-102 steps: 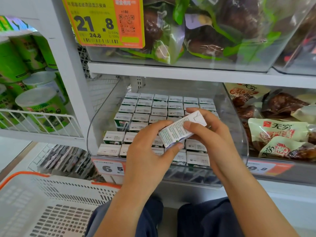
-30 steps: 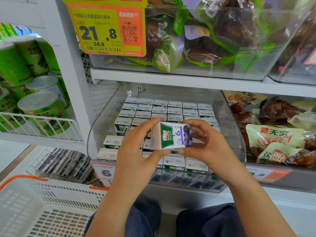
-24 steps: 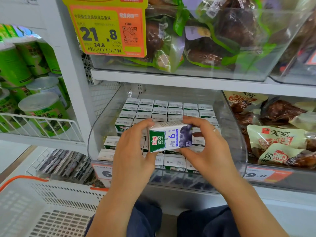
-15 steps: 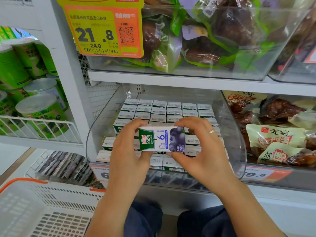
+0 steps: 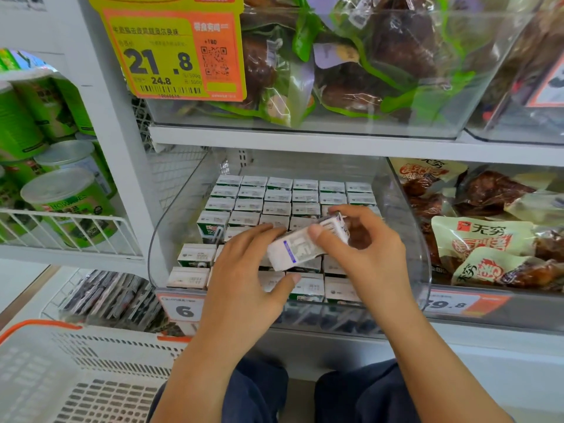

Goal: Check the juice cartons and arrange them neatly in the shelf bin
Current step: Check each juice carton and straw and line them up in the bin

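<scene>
Held carton (image 5: 305,245) motion-blurred, print unreadable; hands (image 5: 244,279) hide front cartons (image 5: 308,288)

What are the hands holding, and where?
A juice carton: the right hand pinches its upper end, and the left hand steadies its lower end.

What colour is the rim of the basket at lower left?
Orange, on the white basket; seen in the head view.
</scene>
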